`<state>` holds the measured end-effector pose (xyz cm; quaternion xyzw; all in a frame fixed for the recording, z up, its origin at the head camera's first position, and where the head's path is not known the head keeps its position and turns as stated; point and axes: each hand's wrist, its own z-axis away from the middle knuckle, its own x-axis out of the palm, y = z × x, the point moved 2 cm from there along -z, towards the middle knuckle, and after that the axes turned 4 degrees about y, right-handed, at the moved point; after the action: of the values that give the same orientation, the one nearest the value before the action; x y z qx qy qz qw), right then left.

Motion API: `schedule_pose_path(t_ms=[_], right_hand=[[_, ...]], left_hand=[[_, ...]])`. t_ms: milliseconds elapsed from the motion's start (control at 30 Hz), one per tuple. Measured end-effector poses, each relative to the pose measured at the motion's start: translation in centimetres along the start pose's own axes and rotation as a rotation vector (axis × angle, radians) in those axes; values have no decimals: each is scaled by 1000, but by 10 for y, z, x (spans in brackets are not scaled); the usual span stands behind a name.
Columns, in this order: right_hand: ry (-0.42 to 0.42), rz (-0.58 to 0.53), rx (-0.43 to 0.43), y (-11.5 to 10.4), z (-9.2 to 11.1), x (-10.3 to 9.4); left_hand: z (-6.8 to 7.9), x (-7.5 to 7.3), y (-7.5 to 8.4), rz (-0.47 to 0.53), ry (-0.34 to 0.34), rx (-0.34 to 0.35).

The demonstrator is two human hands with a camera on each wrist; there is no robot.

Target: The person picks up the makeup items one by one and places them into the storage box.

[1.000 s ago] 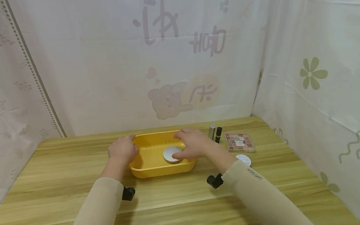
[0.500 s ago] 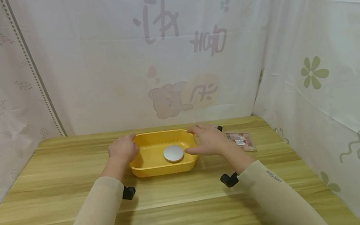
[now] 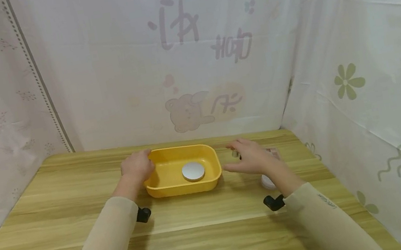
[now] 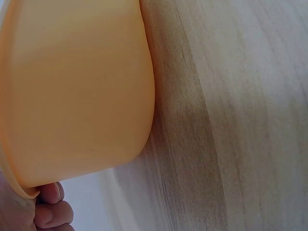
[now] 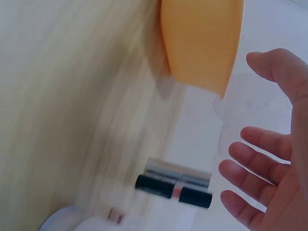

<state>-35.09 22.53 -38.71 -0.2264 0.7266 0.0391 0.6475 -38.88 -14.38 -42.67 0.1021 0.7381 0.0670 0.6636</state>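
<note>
A yellow plastic bin (image 3: 183, 189) rests on the table with a round silver-topped tin (image 3: 193, 171) inside it. My left hand (image 3: 137, 167) grips the bin's left rim, its fingers curled over the edge in the left wrist view (image 4: 53, 209). Off the bin's right end, my right hand (image 3: 250, 156) hovers over the table, fingers spread, holding nothing. Below those fingers in the right wrist view lie two lipstick-like tubes side by side, a silver tube (image 5: 192, 177) and a black tube (image 5: 156, 186) with a pinkish band.
An eyeshadow palette (image 3: 273, 153) lies at the right, mostly hidden behind my right hand. Nearer me is a small white round item (image 3: 267, 182), partly covered by the wrist. A patterned curtain (image 3: 118, 90) hangs along the table's back edge.
My right hand has let go of the tin inside the bin and moved out to the right, over the tubes. The left hand and the bin have stayed in place.
</note>
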Motion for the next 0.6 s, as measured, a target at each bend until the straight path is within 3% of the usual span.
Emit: schedule_pose_path(t_ms=[300, 600], right_hand=[[-34, 107, 66, 27, 17, -1], [-18, 91, -2, 50, 32, -2]], left_hand=[[-1, 1, 0, -7, 0, -1], [0, 0, 0, 5, -11, -1]])
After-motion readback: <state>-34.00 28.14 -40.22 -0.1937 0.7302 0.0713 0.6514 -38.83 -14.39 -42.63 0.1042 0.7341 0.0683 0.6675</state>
